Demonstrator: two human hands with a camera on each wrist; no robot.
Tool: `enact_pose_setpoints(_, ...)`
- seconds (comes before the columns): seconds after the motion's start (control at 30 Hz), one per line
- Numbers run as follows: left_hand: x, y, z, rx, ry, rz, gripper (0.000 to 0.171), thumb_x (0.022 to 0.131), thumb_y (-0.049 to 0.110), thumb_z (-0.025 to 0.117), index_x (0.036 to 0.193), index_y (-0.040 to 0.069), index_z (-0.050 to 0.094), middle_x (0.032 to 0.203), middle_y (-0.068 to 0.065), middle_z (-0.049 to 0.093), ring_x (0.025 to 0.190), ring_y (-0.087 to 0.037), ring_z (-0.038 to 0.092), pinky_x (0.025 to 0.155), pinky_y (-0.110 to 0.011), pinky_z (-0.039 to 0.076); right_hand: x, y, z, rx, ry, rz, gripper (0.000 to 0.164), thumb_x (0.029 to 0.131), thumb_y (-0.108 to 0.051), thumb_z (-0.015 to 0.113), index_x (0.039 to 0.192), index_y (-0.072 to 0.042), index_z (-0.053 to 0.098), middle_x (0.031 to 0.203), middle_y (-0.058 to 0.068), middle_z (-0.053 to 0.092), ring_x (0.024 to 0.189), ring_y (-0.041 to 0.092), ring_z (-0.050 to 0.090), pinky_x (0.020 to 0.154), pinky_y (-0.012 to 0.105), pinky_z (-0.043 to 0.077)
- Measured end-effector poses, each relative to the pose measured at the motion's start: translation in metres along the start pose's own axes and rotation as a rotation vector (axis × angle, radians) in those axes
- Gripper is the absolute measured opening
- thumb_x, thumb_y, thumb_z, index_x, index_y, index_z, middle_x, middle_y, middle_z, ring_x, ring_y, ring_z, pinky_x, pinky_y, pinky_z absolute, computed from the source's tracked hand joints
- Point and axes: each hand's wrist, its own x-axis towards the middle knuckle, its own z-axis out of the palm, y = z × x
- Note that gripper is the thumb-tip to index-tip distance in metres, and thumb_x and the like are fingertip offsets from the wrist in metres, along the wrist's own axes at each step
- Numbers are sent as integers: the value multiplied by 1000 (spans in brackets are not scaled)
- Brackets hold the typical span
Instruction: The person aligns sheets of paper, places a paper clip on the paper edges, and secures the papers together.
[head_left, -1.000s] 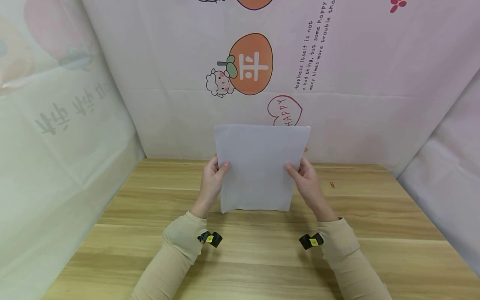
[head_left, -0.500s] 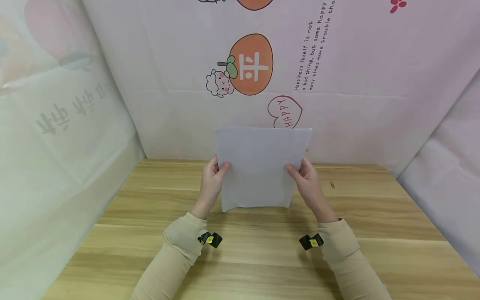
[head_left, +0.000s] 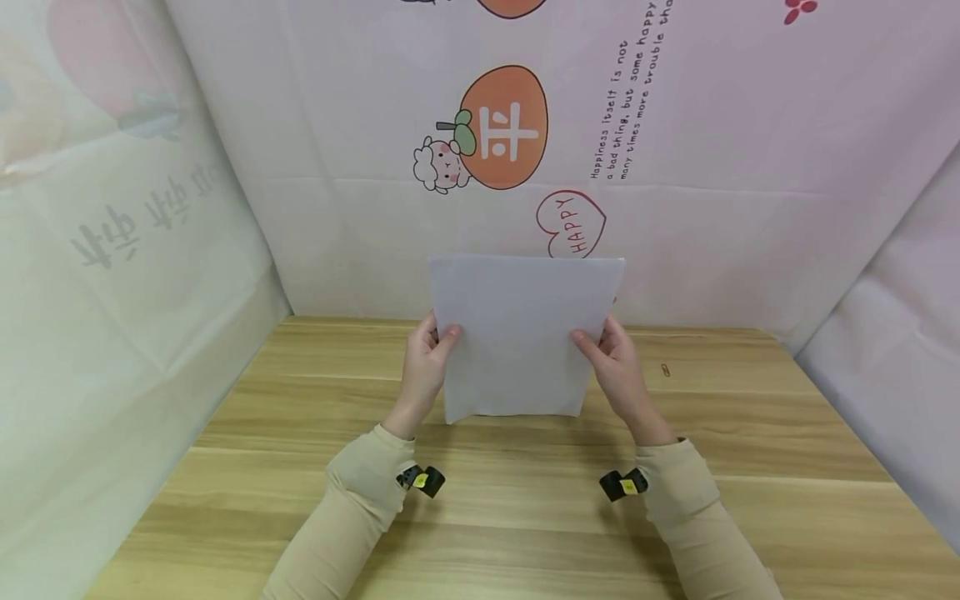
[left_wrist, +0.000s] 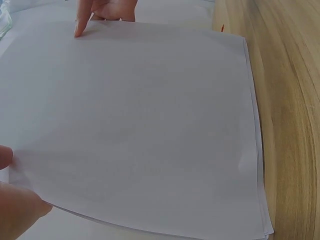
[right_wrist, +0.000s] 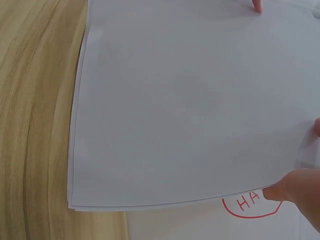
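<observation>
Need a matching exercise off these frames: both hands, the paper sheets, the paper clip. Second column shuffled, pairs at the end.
Column one
1. left hand
2. right hand
3. paper sheets
4. paper clip

Column two
A. grips the right side of the paper sheets
B. lies on the wood-grain table, touched by neither hand
C. grips the left side of the paper sheets
D. white, held up between two hands

Pairs: 1-C, 2-A, 3-D, 4-B

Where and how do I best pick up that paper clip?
I'd pinch the paper clip by its long sides near the middle, coming from above: it appears to lie flat on the wood-grain table, lengthwise roughly away from you.
</observation>
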Motion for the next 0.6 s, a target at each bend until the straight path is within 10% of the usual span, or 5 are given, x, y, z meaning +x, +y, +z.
enact_pose_setpoints(0.6, 3, -3, -1, -17, -17, -4, 32, 98, 9, 50, 128, 0, 52, 124, -19, 60, 111, -24, 59, 94, -35, 47, 2, -1, 0, 20, 26, 45, 45, 96, -11, 54, 138, -2, 40, 124, -6, 57, 112, 6, 57, 90, 18, 46)
